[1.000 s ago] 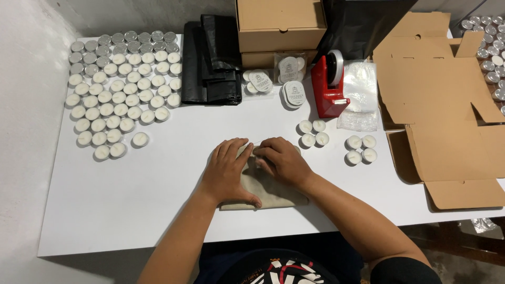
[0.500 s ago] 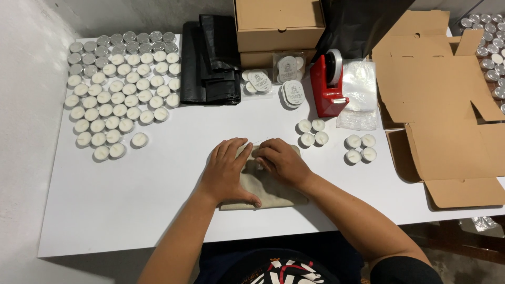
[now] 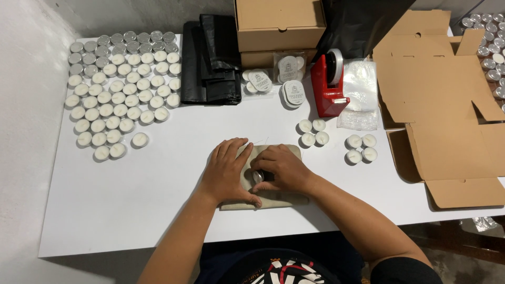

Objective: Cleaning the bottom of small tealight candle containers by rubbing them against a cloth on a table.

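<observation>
A small beige cloth pouch [image 3: 279,199] lies flat on the white table [image 3: 158,200] just in front of me. My left hand [image 3: 229,171] rests palm down on the pouch's left side, fingers spread. Beside it, my right hand [image 3: 281,168] curls over the right side, its fingertips around a round tealight candle in a metal cup [image 3: 258,176] sitting on the cloth between both hands.
Several white tealights [image 3: 113,89] fill the table's left. Black bags [image 3: 210,58] and cardboard boxes [image 3: 279,23] sit at the back, a red tape dispenser [image 3: 329,84] and clear bags [image 3: 360,94] to the right. Two tealight groups [image 3: 313,131] [image 3: 361,148] and flat cardboard [image 3: 447,105] lie right.
Both hands stay on the pouch; the fingers have shifted slightly, and a tealight now shows between them.
</observation>
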